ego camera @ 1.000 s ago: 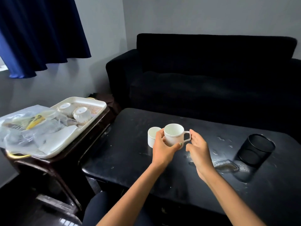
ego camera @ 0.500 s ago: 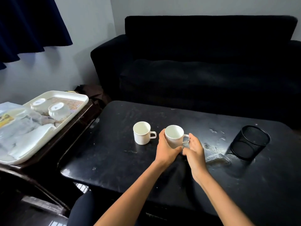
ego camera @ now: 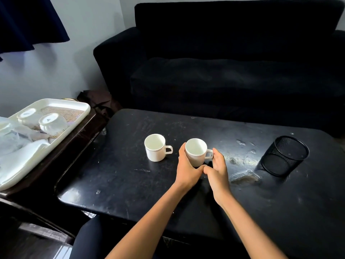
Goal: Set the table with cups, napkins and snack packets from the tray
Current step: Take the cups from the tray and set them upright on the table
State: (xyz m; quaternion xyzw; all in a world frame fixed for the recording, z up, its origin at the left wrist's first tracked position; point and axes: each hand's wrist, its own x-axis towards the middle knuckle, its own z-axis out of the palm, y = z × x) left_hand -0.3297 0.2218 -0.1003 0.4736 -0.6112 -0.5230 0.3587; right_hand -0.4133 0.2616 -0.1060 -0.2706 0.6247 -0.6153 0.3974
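Two white cups stand upright on the black table (ego camera: 115,180). The left cup (ego camera: 155,147) stands alone with its handle to the right. My left hand (ego camera: 186,170) wraps the side of the right cup (ego camera: 196,152), which rests on the table. My right hand (ego camera: 217,170) touches that cup's handle from the right with fingers curled. On the side table at the left lies a white tray (ego camera: 74,116) with two upturned cups (ego camera: 53,122), folded white napkins (ego camera: 20,157) and clear plastic packets (ego camera: 9,135).
A black mesh pen holder (ego camera: 283,156) stands at the table's right. A wet patch (ego camera: 244,179) lies just left of it. A black sofa (ego camera: 224,71) runs behind the table. The dark wooden side table (ego camera: 78,139) abuts the table's left end.
The held cup has come down from the air onto the table, right of the first cup. Both hands followed it and stay on it. The view has shifted right.
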